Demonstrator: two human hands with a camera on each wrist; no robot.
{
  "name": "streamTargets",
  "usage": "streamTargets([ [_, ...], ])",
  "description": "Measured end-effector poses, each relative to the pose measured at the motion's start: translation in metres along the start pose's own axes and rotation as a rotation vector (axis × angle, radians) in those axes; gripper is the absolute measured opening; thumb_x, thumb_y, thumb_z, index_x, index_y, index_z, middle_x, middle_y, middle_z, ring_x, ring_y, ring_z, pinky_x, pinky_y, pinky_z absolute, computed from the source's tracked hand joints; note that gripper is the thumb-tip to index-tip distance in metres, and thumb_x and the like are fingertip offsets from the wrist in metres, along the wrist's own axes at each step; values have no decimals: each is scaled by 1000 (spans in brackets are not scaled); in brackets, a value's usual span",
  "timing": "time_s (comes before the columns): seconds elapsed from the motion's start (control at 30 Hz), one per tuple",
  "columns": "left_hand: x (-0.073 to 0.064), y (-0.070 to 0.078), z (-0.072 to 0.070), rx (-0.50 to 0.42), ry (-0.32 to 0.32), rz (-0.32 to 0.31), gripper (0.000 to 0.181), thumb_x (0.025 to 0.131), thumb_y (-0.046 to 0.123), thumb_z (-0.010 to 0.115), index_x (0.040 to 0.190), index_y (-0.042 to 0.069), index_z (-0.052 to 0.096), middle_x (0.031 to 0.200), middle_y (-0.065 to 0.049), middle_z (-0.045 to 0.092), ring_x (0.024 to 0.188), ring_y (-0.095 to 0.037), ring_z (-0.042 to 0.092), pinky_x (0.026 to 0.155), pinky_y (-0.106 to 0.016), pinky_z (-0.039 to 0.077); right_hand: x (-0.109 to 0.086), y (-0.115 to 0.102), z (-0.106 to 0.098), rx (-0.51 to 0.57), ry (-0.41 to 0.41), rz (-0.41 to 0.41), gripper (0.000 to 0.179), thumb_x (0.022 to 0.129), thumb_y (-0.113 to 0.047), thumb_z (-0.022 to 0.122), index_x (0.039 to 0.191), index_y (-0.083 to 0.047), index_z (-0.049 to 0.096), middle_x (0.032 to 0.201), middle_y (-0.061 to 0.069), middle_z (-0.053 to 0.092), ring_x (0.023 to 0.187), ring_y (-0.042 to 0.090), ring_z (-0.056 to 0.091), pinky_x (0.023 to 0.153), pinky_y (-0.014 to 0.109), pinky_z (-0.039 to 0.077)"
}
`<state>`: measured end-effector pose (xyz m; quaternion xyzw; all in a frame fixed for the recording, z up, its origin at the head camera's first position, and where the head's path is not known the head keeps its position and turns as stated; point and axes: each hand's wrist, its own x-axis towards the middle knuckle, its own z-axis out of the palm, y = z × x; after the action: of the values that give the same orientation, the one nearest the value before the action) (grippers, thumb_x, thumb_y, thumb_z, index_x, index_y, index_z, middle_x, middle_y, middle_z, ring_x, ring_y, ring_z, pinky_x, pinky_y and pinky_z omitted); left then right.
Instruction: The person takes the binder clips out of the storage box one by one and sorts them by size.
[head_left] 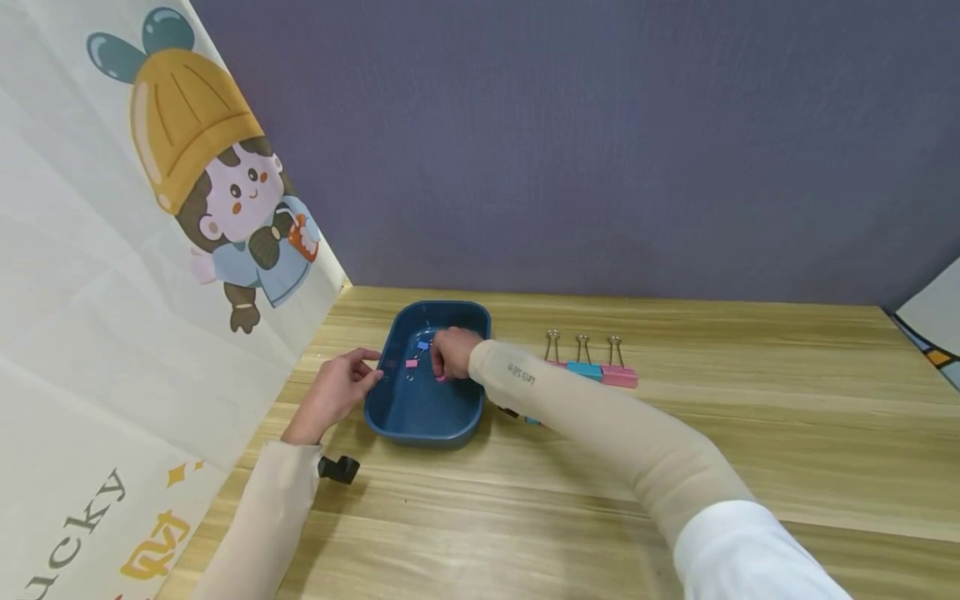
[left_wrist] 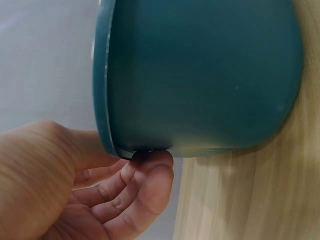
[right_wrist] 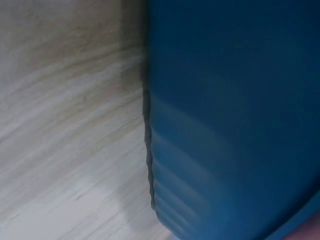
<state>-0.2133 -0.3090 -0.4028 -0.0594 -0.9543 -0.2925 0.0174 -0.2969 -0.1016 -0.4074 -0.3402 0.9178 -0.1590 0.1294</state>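
Observation:
A dark blue bin [head_left: 427, 429] stands on the wooden table. My left hand [head_left: 341, 387] pinches its left rim, the thumb on one side and the fingers on the other. My right hand [head_left: 453, 352] reaches down inside the bin, fingers curled, with a small pink binder clip [head_left: 441, 379] at the fingertips, mostly hidden by them. To the left of these fingers, a small blue binder clip [head_left: 423, 345] and another pink binder clip [head_left: 412, 364] lie on the bin floor. The right wrist view shows only the bin's outer wall [right_wrist: 215, 125] and tabletop.
Right of the bin, a row of larger binder clips, pink and a blue one [head_left: 585, 371], stands with wire handles up. My right forearm [head_left: 600, 417] passes in front, partly covering a black piece [head_left: 508, 412] and a teal piece [head_left: 532, 421]. A grey-purple panel [head_left: 600, 150] closes the back.

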Motion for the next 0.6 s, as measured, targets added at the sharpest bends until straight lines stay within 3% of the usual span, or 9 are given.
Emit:
streamTargets([
  [0.27, 0, 2, 2, -7, -8, 1, 30, 92, 7, 61, 120, -4, 58, 82, -9, 62, 70, -19, 60, 59, -29, 51, -3, 3, 1, 20, 8, -8, 15, 74, -13, 81, 67, -18, 68, 67, -9, 61, 69, 9, 56, 64, 20, 45],
  [0.6, -1, 2, 2, -12, 0, 13, 30, 92, 7, 60, 120, -5, 58, 81, -9, 61, 69, -19, 59, 58, -29, 50, -17, 4, -14, 97, 102, -119, 8, 76, -9, 77, 77, -15, 71, 71, -9, 62, 69, 7, 56, 63, 18, 46],
])
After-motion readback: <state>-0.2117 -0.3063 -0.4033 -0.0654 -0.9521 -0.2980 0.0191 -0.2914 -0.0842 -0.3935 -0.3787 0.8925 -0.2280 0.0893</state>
